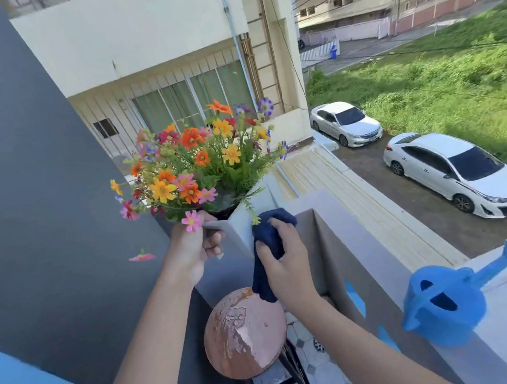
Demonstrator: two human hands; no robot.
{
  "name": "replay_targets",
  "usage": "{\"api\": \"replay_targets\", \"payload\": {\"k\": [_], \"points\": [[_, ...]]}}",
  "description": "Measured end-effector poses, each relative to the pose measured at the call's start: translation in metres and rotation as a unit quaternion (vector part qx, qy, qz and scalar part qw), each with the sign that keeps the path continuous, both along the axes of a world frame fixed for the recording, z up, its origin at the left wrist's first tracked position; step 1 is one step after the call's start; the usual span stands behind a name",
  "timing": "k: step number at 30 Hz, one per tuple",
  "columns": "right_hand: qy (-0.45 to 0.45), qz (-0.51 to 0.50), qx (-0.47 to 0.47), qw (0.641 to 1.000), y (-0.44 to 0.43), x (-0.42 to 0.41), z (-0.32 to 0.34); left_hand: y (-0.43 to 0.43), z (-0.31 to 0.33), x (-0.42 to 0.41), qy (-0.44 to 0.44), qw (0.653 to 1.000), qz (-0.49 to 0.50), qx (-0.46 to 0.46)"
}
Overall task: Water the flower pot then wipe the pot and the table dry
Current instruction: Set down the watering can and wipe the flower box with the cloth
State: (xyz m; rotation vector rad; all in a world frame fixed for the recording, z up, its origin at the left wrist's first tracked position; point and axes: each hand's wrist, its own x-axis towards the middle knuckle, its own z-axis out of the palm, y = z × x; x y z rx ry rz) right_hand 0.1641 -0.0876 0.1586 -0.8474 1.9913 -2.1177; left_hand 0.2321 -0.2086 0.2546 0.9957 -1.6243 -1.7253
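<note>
A white square flower pot [239,224] full of orange, yellow and pink flowers [194,157] is lifted off the table and tilted. My left hand [195,244] grips its left rim and side. My right hand [283,255] presses a dark blue cloth [266,243] against the pot's right face; the cloth's tail hangs down towards the table. Below stands a small round brown table [244,335] with patches of water on its top. A pink flower [142,257] is loose in the air at the left.
A blue watering can [442,300] sits on the grey balcony wall [362,243] at the right. A dark grey wall [28,182] closes the left side. Tiled floor with a drain [318,345] lies under the table. Cars and grass lie far below.
</note>
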Motion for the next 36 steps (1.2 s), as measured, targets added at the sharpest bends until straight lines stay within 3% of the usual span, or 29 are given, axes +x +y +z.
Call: {"api": "replay_targets", "payload": {"k": [4,10,15,19,23,26,36], "points": [[0.048,-0.012,-0.047,0.998,-0.004,0.002,0.013,0.002,-0.001,-0.001,-0.007,1.0,-0.006,0.005],[-0.009,-0.027,-0.093,0.995,-0.012,-0.016,0.037,0.014,-0.01,-0.001,-0.011,0.999,-0.031,0.013],[0.022,-0.087,-0.061,0.994,-0.018,-0.065,0.058,0.02,-0.007,0.006,0.005,0.998,-0.061,0.032],[0.039,-0.099,0.001,0.994,-0.018,-0.087,0.037,0.017,-0.005,0.01,0.027,0.997,-0.051,0.041],[0.001,-0.059,0.043,0.997,-0.007,-0.069,-0.002,0.009,-0.003,0.012,0.042,0.998,-0.026,0.042],[0.028,-0.004,0.071,0.997,-0.006,-0.052,-0.017,0.007,0.0,0.009,0.063,0.997,-0.016,0.052],[0.136,0.07,0.01,0.988,0.007,-0.019,0.013,-0.001,0.01,0.009,0.088,0.995,0.005,0.05]]}}
